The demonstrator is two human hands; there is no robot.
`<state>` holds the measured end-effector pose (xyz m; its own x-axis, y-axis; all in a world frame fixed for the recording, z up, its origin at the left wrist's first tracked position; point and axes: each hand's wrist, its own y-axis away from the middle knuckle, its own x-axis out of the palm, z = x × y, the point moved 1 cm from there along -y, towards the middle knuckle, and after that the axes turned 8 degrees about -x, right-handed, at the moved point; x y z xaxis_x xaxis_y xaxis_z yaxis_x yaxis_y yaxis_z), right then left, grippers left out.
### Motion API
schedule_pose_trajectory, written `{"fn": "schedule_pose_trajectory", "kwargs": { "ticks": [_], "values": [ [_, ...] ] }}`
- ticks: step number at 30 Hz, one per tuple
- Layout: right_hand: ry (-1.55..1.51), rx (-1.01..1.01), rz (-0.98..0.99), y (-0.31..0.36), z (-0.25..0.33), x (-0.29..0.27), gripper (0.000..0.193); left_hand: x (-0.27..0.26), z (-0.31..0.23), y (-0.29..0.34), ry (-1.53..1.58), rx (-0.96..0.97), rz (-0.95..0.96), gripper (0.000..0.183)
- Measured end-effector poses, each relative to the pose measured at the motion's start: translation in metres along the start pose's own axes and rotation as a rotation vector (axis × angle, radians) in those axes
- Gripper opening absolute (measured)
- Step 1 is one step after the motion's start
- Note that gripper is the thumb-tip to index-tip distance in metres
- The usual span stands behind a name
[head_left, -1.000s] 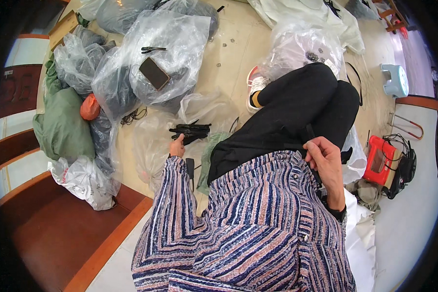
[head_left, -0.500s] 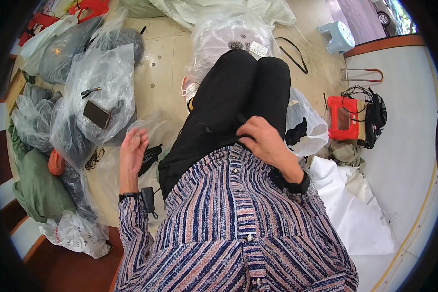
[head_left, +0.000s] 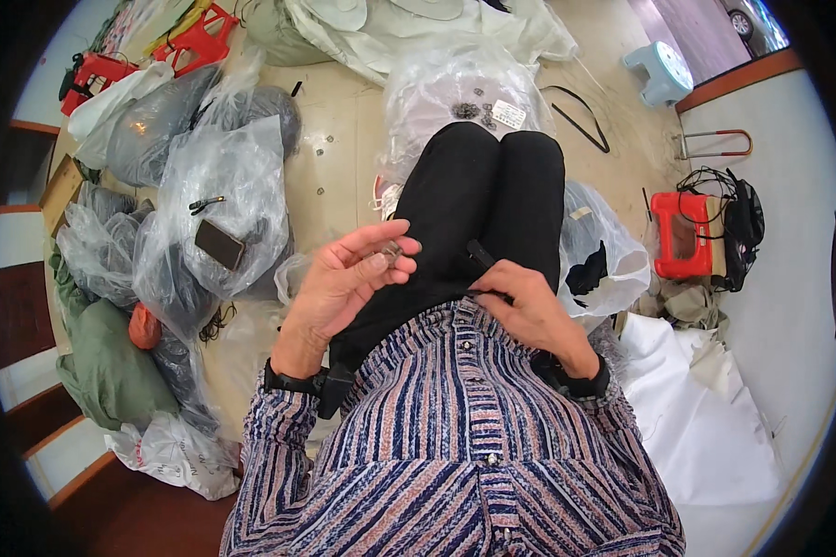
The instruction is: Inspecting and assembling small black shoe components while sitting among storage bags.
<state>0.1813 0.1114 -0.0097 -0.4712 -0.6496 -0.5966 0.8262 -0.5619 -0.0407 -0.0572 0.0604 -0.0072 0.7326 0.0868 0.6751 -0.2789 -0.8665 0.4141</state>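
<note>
Raised over my lap, my left hand pinches a small greyish metal piece, perhaps a buckle, between thumb and fingers. My right hand rests lower, by my waist, its fingers closed on a narrow black strap whose end sticks up above them. Against my black trousers the rest of that strap is hard to make out. Beyond my knees, a clear plastic bag carries a small heap of similar metal pieces and a white printed label.
On the left, filled plastic bags bear a phone and small black snips. To the right are an open plastic bag with black pieces, a red stool and white sheeting. Several small pieces dot the floor.
My left hand has come from the left side to over my lap, now with a small metal piece in its fingers. The strap end shows more clearly above my right hand.
</note>
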Motion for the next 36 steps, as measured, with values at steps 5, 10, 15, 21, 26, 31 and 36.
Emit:
{"fn": "schedule_pose_trajectory", "kwargs": {
  "ticks": [5,10,15,21,26,31,36],
  "values": [
    [-0.508,0.447,-0.146,0.007,-0.002,-0.006,0.019,0.001,0.013,-0.010,0.062,-0.020,0.048,0.031],
    [-0.732,0.503,-0.199,0.002,0.010,-0.011,0.023,0.009,0.019,-0.019,-0.012,-0.046,-0.104,0.023],
    [-0.786,0.496,-0.157,0.004,0.007,-0.008,0.025,0.023,0.022,-0.020,-0.114,-0.053,-0.151,0.030],
    [-0.927,0.487,-0.128,0.008,0.004,-0.009,0.023,0.023,0.024,-0.018,-0.158,-0.011,-0.119,0.028],
    [-1.020,0.470,-0.112,0.009,0.000,-0.007,0.023,0.026,0.026,-0.020,-0.158,-0.021,-0.149,0.023],
    [-1.114,0.463,-0.089,0.009,0.003,-0.007,0.022,0.025,0.024,-0.018,-0.234,-0.010,-0.114,0.024],
    [-1.274,0.420,-0.119,0.011,0.001,-0.002,0.021,0.030,0.025,-0.014,-0.207,0.038,-0.072,0.024]
  ]
}}
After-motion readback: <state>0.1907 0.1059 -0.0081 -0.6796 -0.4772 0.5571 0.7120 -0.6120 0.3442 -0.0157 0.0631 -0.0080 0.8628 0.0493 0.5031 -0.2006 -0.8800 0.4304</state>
